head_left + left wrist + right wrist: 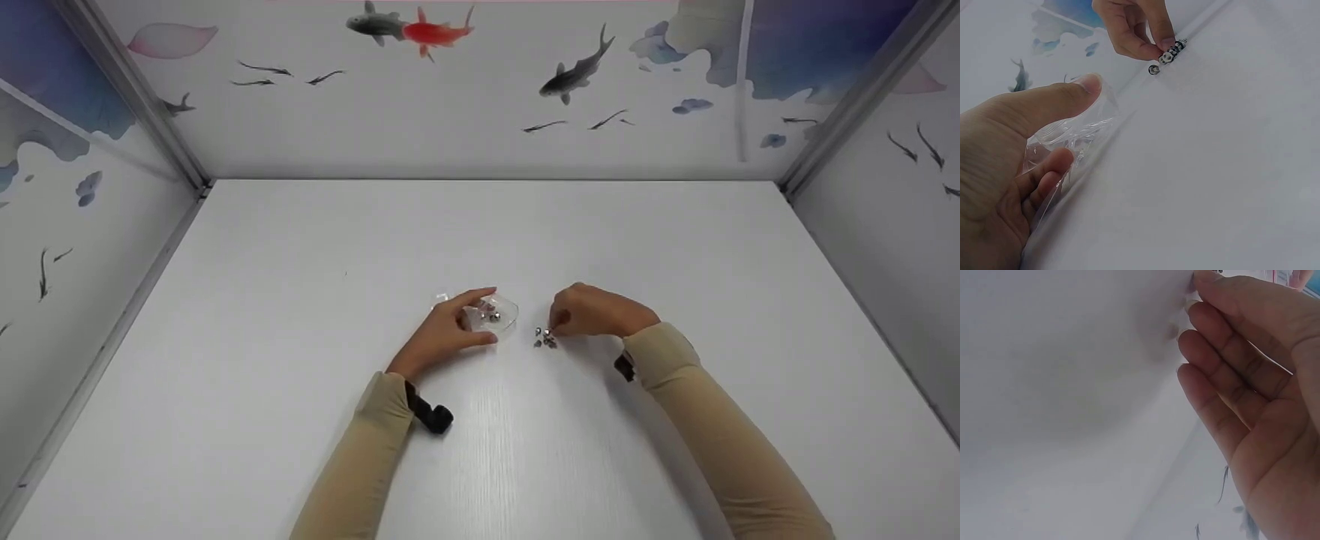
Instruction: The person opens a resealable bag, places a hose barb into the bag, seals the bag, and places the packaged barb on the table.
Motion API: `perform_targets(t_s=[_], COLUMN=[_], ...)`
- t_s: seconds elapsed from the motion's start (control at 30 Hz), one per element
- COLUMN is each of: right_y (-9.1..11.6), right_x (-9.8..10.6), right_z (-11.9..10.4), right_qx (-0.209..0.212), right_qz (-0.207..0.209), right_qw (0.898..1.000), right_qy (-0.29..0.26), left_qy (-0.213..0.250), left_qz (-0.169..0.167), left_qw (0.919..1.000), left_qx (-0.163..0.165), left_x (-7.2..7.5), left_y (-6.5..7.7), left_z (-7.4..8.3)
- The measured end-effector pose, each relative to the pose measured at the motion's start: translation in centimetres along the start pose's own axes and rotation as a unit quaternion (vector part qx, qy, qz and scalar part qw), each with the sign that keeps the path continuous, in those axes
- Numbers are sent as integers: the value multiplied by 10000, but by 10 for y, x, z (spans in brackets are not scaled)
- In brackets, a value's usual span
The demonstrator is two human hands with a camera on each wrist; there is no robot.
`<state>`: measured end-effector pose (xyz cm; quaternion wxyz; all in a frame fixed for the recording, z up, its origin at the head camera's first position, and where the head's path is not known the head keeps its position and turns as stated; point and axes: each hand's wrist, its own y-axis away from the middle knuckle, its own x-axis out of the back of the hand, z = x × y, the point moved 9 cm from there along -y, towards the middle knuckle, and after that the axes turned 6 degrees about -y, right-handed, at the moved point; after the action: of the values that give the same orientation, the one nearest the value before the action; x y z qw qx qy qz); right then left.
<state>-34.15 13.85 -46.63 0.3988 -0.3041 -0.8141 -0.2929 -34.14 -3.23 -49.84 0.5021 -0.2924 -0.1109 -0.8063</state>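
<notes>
A clear plastic bag with a few small shiny beads inside lies between the thumb and fingers of my left hand, which holds it spread at the mouth. Just right of the bag, a small group of silver and dark beads sits on the table. At that group, the thumb and index finger of my right hand pinch together on a bead. One bead lies a little apart. In the right wrist view the pinching fingertips are at the top edge, the bead mostly out of frame.
The white table has a low back wall printed with fish, with side panels at left and right. A black wrist strap with a camera sits below my left hand, and another strap on the right wrist.
</notes>
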Motion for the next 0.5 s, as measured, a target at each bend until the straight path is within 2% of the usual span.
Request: perform_targets(t_s=[0.2, 0.5], right_y=[-1, -2], right_x=[1, 7], right_z=[-1, -6], right_qx=[-104, 23], right_qz=[-51, -14], right_qw=[9999, 9999], right_qy=[53, 136], left_qy=[34, 75], left_qz=[7, 12], left_qw=[10000, 10000], left_qx=[17, -33], left_x=[-1, -1], left_y=[0, -1], left_z=[-1, -2])
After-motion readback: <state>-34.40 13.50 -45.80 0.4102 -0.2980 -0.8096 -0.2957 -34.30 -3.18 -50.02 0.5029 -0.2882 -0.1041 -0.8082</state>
